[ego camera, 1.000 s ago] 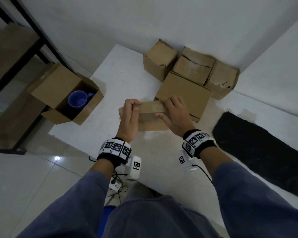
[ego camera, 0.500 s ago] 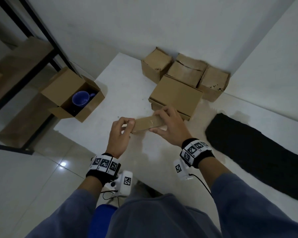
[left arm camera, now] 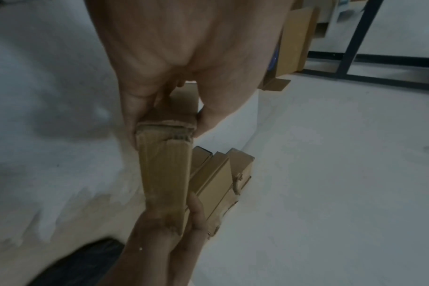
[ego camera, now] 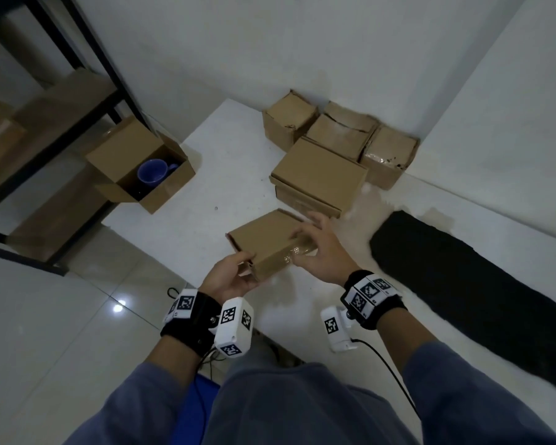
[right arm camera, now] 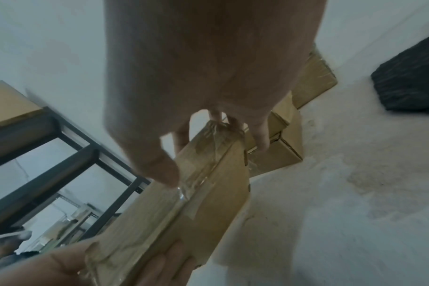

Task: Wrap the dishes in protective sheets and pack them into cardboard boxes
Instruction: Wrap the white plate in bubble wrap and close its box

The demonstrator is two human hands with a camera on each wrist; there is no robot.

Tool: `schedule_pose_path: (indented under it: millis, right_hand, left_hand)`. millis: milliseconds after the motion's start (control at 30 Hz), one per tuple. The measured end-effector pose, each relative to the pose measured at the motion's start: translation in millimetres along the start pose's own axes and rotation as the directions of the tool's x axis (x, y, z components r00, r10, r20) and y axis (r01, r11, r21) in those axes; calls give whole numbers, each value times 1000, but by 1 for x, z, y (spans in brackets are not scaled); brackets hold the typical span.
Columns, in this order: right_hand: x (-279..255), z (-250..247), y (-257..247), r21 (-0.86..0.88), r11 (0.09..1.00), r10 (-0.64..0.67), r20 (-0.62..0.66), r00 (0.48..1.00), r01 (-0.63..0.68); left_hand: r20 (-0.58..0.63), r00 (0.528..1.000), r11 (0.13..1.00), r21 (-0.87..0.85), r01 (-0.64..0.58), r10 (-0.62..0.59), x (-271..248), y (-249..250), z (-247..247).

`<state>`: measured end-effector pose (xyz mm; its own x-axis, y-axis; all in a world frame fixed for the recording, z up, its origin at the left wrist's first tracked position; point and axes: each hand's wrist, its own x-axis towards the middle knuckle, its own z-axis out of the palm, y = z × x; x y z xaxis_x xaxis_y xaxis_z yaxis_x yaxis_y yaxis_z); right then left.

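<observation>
A flat, closed cardboard box point(ego camera: 267, 239) with clear tape along its near side is held between both hands over the near part of the white table point(ego camera: 206, 175). My left hand point(ego camera: 238, 274) pinches its near-left corner; in the left wrist view thumb and fingers point(left arm camera: 132, 123) clamp that end of the box point(left arm camera: 164, 170). My right hand point(ego camera: 305, 242) grips the right end, fingers over the top and thumb point(right arm camera: 159, 166) on the taped side of the box point(right arm camera: 184, 209). A blue mug point(ego camera: 153, 171) lies in an open cardboard box point(ego camera: 170, 187) at the table's left edge.
Three closed small boxes point(ego camera: 341, 130) stand in the far corner against the wall, with a flat closed box point(ego camera: 318, 171) in front of them. A black mat point(ego camera: 463, 284) lies on the right. A dark metal shelf point(ego camera: 87, 46) stands to the left, tiled floor beneath.
The box was held edge-on at first; now it is turned with its broad face up and sits lower and nearer to me. Both hands stayed on its ends.
</observation>
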<state>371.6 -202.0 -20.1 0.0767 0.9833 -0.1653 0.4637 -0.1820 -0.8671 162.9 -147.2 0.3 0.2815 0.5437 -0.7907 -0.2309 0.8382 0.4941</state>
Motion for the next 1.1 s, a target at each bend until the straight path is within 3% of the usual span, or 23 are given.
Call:
schedule_pose_path:
  millis: [100,167,233,300,433,567,667,733,833,1000,1100]
  right_hand:
    - [-1,2,-2,167,984,76,-112,991,-57]
    - [0,5,-5,400,912,185,-207,961,-89]
    - [4,8,-14,624,773,266,-156,951,-114]
    - [10,11,-20,724,675,286,-81,955,-141]
    - [29,11,-15,702,705,320,-194,927,-96]
    - [54,-28,0,665,746,318,-320,893,-27]
    - [73,-61,10,614,789,309,-414,856,12]
    - [83,-77,16,531,846,340,-484,806,-37]
    - [94,-89,31,349,906,402,-529,747,-241]
    - [98,-84,36,185,877,466,-555,689,-444]
    - [92,-80,26,95,821,484,-639,598,-564]
  left_hand:
    - [44,997,996,-62,-56,59,-4,-8,1]
    - [69,993,992,-80,-94,100,-5,-10,5]
    - [77,982,984,-60,-170,174,-4,-7,10]
    - [88,964,968,-17,-252,253,-1,-3,20]
    - [115,952,946,127,-298,284,3,14,59]
    - [187,969,873,432,-227,160,25,35,83]
    - [239,966,802,555,-219,99,46,52,88]
    - [263,956,718,641,-273,129,61,64,89]
    - [293,940,591,733,-337,173,88,78,81]
    - [318,933,530,769,-358,169,124,94,58]
    - [362,911,450,792,-412,196,140,107,38]
